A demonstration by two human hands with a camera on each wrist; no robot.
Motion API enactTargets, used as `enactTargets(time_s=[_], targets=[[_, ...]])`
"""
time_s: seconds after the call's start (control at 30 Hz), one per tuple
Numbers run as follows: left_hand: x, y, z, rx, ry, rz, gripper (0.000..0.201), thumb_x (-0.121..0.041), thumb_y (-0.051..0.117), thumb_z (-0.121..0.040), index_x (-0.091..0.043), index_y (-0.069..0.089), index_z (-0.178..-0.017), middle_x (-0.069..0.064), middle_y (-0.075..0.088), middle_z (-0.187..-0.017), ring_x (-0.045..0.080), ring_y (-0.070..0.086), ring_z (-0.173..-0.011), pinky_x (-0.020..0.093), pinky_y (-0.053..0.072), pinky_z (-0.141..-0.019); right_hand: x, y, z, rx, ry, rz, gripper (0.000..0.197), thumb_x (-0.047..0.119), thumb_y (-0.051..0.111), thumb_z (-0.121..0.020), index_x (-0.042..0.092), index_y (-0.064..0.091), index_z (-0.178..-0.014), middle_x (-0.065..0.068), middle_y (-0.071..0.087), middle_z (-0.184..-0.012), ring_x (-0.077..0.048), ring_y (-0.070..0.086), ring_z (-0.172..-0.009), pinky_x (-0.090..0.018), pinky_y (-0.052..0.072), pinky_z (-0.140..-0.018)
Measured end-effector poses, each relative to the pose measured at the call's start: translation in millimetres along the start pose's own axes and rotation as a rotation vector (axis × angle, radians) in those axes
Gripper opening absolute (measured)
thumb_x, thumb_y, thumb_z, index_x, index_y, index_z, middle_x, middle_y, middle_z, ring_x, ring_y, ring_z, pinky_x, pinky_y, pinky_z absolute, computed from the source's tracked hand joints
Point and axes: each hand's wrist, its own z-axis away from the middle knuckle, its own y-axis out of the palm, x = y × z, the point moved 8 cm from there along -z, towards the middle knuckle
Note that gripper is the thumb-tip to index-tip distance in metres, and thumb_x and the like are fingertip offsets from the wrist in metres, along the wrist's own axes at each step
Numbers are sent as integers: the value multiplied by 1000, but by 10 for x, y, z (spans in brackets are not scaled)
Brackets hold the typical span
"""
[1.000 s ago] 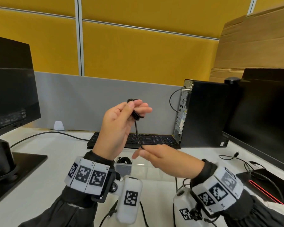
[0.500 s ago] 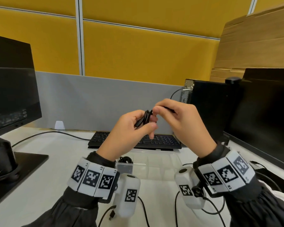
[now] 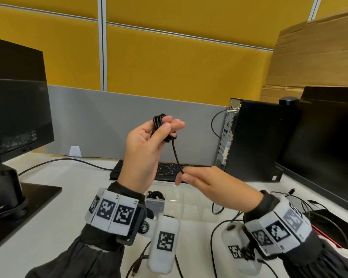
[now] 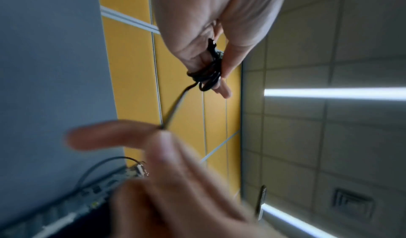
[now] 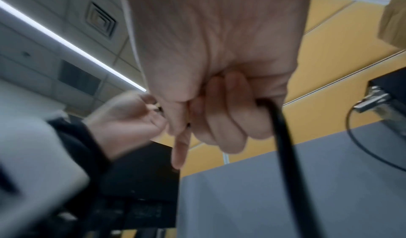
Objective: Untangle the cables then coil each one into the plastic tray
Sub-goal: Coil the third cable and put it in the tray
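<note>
Thin black cable (image 3: 174,149), partly wound in small loops, pinched high in raised left hand (image 3: 147,151); lower strand gripped by curled right hand (image 3: 213,184)

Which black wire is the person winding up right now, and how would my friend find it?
Start at the grey divider wall behind the desk; two hands are raised in front of it. The left hand pinches a small bundle of black loops, the coiled cable, with one strand running down to the right hand. Unlike the other black cables, it is up in the air, not lying on the desk.
</note>
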Motion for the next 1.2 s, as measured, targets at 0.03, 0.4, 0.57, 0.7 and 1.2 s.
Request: enactTargets(time_s=[0.03,0.4,0.57,0.7,1.2], targets=[[21,-11,0,-9,15,-83,25,-3,50,-91,-17,70,-89,4,73,-87,14,66,-94,20,49,-80,87,2,48,16,-26,26,30,44,30,-99,33,58,-104,5,64,-86,-8,56,-73,-34,48,-80],[248,218,102,327,-59,-549,34,-29,40,-94,-6,64,-85,0,64,-61,10,62,-70,23,48,-77,368,-885,193,-627,-191,213,25,41,46,-93,27,62,-82,20,48,-59,6,46,-57,-16,35,-51],[142,265,123,386,-100,-323,23,-20,49,-87,-4,62,-76,12,51,-54,8,51,-51,16,45,-64,-33,-807,21,-610,-76,25,24,34,43,-98,24,63,-91,9,48,-54,-7,37,-47,-23,34,-49],[-35,-37,-42,182,-24,-297,23,-12,49,-93,-5,59,-73,-2,51,-46,7,46,-47,16,44,-58,-466,-600,-40,-343,51,-117,32,29,36,-100,16,58,-81,13,44,-49,-5,37,-44,-14,29,-46],[-645,-1078,-128,-477,186,-60,56,-8,47,-95,-24,68,-45,-11,57,-51,3,49,-50,15,46,-63,-1861,-801,626,-438,644,36,25,9,35,-99,11,54,-115,-12,60,-100,-28,57,-92,-33,51,-70]])
